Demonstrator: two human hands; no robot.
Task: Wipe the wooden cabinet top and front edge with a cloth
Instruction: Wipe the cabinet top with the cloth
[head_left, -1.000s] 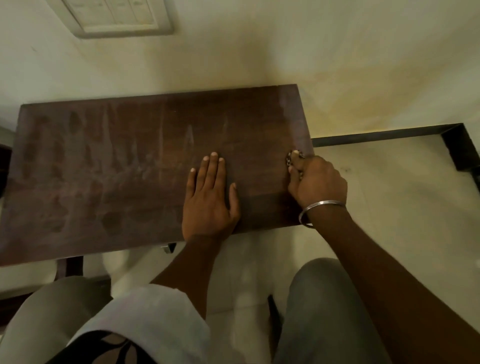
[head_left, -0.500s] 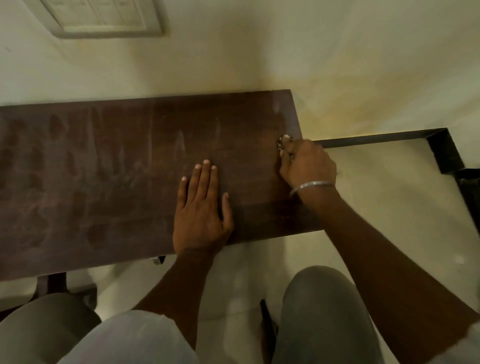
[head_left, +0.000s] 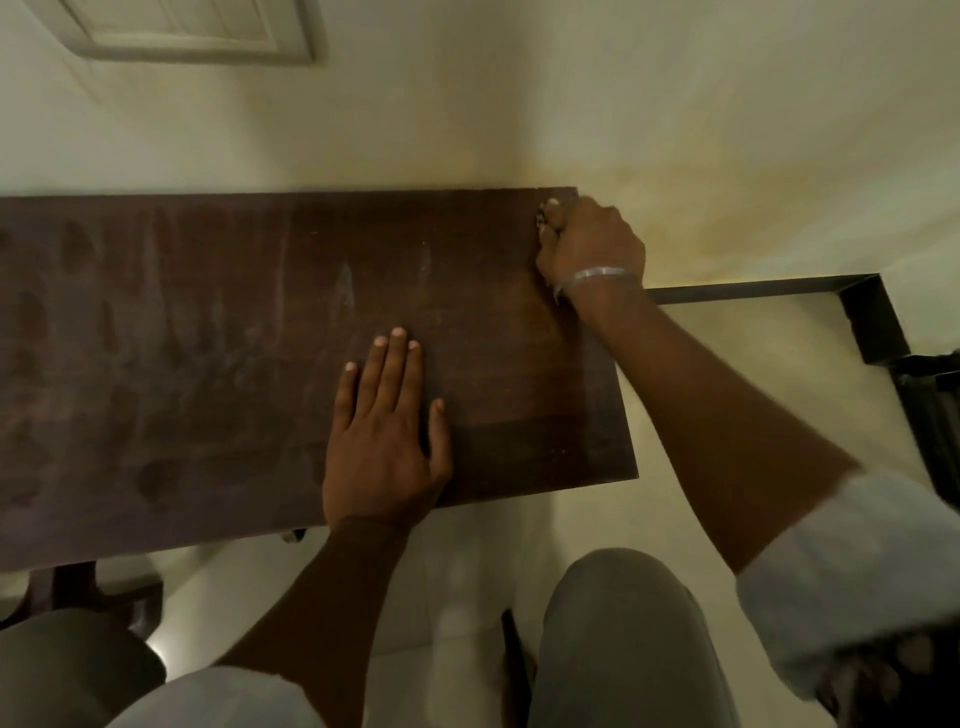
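At the far right corner of the dark brown wooden cabinet top (head_left: 208, 338), hard against the pale wall (head_left: 571, 104), the person's right hand (head_left: 592, 244) is bunched into a fist with its fingers curled down on the wood. Only a small pale-and-dark scrap shows at the fingertips. I take that for the cloth (head_left: 543, 219), wadded small so it can be worked into the corner. A silver bangle (head_left: 597, 275) sits at that wrist.

The left hand (head_left: 384, 441) lies flat on the top nearer the front edge (head_left: 545, 491), fingers straight and close together and holding nothing. It looks like a prop to steady the reach across. Dull smears and fingermark patches cover the wood to the left, so most of the top seems not yet wiped, the front edge likewise. Beyond the cabinet's right end a black skirting strip (head_left: 753, 288) runs along the floor.
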